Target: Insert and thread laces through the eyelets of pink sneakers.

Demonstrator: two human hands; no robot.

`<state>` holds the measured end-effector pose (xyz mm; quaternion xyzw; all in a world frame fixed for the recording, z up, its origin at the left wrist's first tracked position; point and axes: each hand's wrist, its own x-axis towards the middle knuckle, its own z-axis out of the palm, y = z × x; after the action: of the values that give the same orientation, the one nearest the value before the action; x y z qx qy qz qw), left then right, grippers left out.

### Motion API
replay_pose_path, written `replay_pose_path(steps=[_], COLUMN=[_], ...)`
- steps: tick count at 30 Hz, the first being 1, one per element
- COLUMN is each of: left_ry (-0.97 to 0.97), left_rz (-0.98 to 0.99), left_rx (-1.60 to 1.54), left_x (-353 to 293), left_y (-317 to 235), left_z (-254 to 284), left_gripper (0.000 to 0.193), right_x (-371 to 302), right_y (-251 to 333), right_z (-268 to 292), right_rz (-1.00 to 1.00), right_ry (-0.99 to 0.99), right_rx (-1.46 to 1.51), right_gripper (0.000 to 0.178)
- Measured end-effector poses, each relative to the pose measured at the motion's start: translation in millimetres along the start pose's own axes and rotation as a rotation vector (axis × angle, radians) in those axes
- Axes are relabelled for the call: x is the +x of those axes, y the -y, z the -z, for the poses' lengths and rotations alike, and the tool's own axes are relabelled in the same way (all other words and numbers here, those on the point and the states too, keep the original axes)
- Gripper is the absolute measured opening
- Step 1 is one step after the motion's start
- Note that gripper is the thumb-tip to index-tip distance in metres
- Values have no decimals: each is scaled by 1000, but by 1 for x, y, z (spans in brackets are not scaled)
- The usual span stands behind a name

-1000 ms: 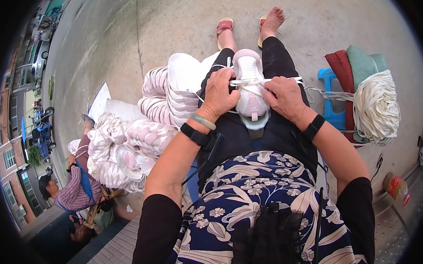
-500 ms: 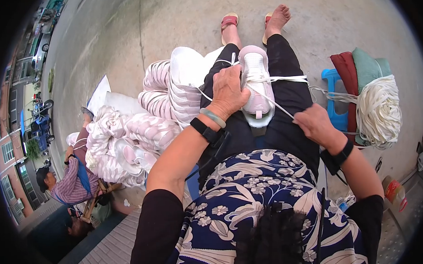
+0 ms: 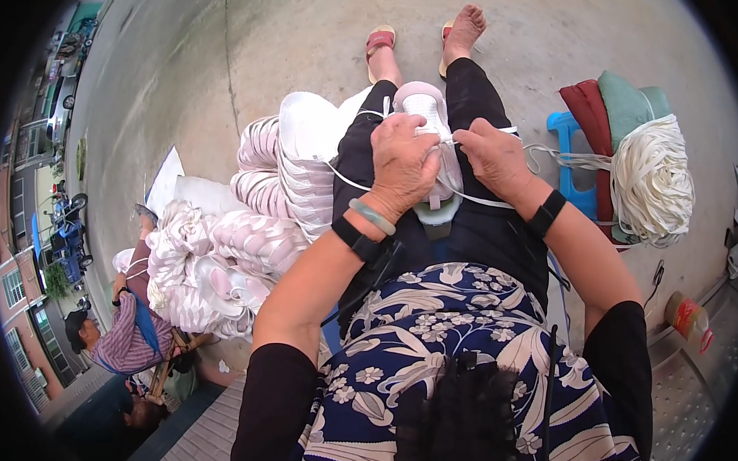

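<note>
A pale pink and white sneaker (image 3: 422,103) rests between my thighs, its toe pointing away from me. Over its lacing my left hand (image 3: 404,161) is closed, fingers pinching the white shoelace (image 3: 476,199). Close beside it on the right, my right hand (image 3: 496,161) also pinches the lace, thumb and forefinger at the shoe's eyelets. A loop of lace hangs below my right hand, and another strand curves out to the left of my left hand. Both hands cover much of the sneaker's middle.
Stacked pink and white shoe uppers (image 3: 300,172) stand on my left, with a bundled heap (image 3: 214,262) nearer. On my right, a blue stool (image 3: 580,196) carries folded cloths and a hank of white laces (image 3: 653,181). Another person (image 3: 130,331) sits at far left.
My right hand has moved up and left from the stretched lace end to the sneaker's lacing, beside my left hand. The lace it pulled taut now hangs in a loose loop.
</note>
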<state>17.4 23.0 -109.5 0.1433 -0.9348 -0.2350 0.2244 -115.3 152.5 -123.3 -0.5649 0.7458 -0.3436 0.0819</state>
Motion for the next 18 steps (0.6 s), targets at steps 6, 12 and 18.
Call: replay_pose_path(steps=[6,12,18], left_ry=[37,63,100], left_rz=[-11,32,71], left_rx=[118,159,182], left_x=[0,-4,-3], left_y=[-6,-7,-8], left_z=[-11,-11,-13], left_gripper=[13,20,27], right_x=[10,10,15], right_y=[-15,-24,-30], right_z=[-1,-4,-8], right_rz=[114,106,126], right_ry=[70,149,181], right_rx=[-155,-133,-139], right_gripper=[10,7,8])
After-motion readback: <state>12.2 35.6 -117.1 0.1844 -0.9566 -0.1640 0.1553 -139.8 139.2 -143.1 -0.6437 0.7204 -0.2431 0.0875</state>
